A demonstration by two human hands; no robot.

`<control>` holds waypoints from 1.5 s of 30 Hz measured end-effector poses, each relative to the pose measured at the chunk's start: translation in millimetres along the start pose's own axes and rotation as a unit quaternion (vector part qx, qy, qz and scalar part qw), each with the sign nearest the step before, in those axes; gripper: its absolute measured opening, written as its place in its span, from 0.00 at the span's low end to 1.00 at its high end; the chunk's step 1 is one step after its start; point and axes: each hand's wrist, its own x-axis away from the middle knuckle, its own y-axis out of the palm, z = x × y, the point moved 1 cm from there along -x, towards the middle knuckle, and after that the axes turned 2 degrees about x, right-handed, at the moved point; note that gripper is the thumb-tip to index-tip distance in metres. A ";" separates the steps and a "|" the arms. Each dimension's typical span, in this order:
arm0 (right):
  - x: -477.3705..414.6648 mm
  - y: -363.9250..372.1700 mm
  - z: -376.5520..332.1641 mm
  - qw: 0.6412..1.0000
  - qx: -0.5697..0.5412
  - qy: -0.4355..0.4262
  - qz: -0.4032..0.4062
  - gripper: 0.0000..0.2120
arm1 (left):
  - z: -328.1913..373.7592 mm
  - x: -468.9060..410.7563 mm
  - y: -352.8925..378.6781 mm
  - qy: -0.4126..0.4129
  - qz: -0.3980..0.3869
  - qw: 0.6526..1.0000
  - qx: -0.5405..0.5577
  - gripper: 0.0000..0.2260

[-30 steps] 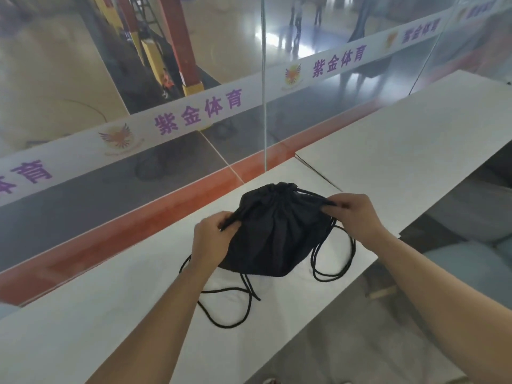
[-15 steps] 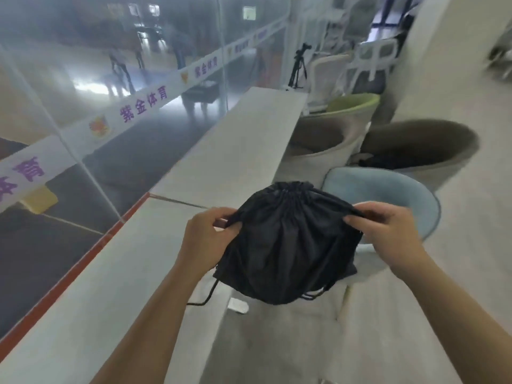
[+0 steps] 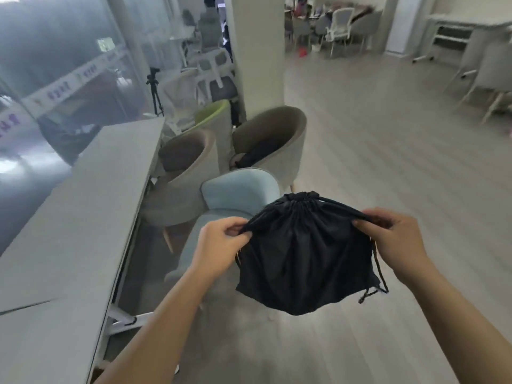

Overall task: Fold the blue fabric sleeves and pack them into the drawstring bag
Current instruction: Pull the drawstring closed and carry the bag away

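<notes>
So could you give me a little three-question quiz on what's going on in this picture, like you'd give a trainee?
1. True or false: the black drawstring bag rests on the white table.
2. Which hands hold it? A) left only B) right only C) both
3. Fill in: the bag's mouth is cinched ____.

Key: 1. False, it hangs in the air. 2. C, the left hand and right hand pinch its cords. 3. Shut.

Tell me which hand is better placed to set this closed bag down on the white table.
Probably the left hand: the white table lies on its side. The right hand would cross the black drawstring bag.
</notes>
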 end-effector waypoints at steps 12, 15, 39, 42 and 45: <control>-84.9 -161.2 51.1 0.980 -0.029 0.051 0.192 0.17 | 82.2 -154.6 199.5 0.071 -0.146 0.985 0.055 0.13; -123.6 -192.3 65.3 0.976 0.000 0.069 0.208 0.18 | 92.0 -205.6 250.7 0.085 -0.176 0.978 0.068 0.16; -506.0 -520.5 192.5 0.940 0.087 0.105 0.313 0.14 | 282.9 -590.0 681.8 0.202 -0.316 0.925 0.059 0.16; -573.4 -563.8 203.6 0.955 0.093 0.105 0.261 0.16 | 303.0 -629.7 720.7 0.192 -0.303 0.932 0.044 0.22; -645.8 -601.9 216.2 0.964 0.115 0.107 0.215 0.21 | 319.6 -676.3 757.3 0.185 -0.290 0.939 0.026 0.23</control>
